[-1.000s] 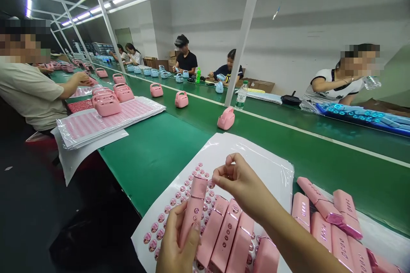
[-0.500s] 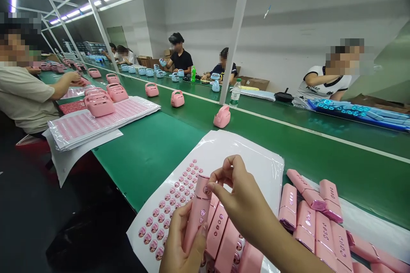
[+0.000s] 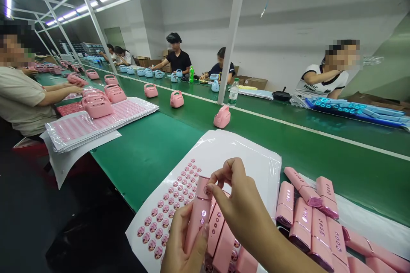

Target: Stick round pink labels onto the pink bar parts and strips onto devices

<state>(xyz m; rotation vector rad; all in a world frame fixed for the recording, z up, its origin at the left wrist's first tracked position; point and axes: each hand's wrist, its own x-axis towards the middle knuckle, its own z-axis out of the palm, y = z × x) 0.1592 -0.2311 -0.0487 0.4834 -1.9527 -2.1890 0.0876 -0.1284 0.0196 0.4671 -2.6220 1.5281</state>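
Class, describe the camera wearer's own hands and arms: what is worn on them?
The left hand and the right hand are bare: no gloves, and no ring, watch or bracelet shows. The right forearm is uncovered to the frame edge, with no sleeve in view. The left shows only to the wrist.

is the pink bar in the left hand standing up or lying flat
Standing up: the left hand grips the pink bar low down, its top raised above the sticker sheet, touched by the right hand.

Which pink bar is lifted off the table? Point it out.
The pink bar in the left hand, held up over the sticker sheet, right hand touching its top; the other bars lie flat.
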